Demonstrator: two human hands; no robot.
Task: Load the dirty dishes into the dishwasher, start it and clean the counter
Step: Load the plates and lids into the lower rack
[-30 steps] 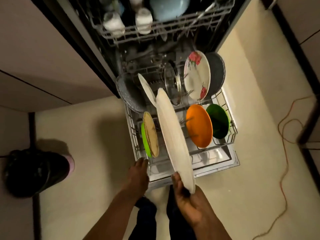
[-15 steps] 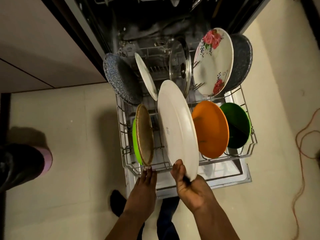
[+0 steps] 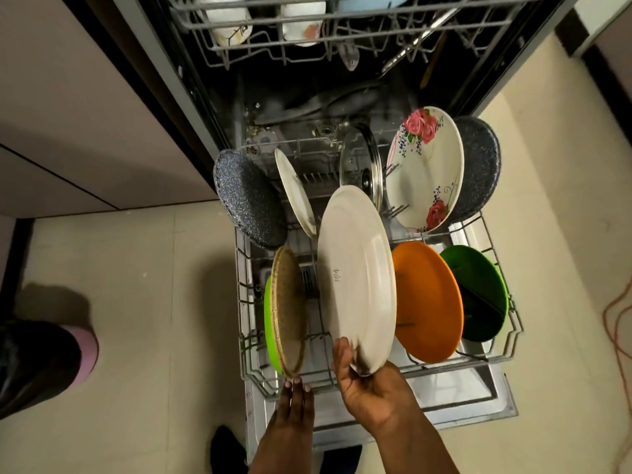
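My right hand (image 3: 372, 388) grips the lower rim of a large white plate (image 3: 357, 275), held on edge over the middle of the pulled-out lower rack (image 3: 506, 350) of the open dishwasher. My left hand (image 3: 295, 401) lies flat with straight fingers, its tips touching the rack's front rail just below a brown plate (image 3: 289, 313) that stands against a lime green plate (image 3: 270, 323). To the right of the white plate stand an orange plate (image 3: 427, 302) and a dark green plate (image 3: 478, 289).
Further back in the rack stand a speckled dark plate (image 3: 249, 203), a small white plate (image 3: 295, 193), a glass lid (image 3: 364, 172), a rose-patterned plate (image 3: 427, 169) and another speckled plate (image 3: 478, 165). The upper rack (image 3: 307, 39) holds cups. An orange cable (image 3: 615, 330) lies on the floor at right.
The white plate has gone forward and down between the brown and orange plates, turning more upright. My left hand slid forward to the rack's front rail. My view moved closer.
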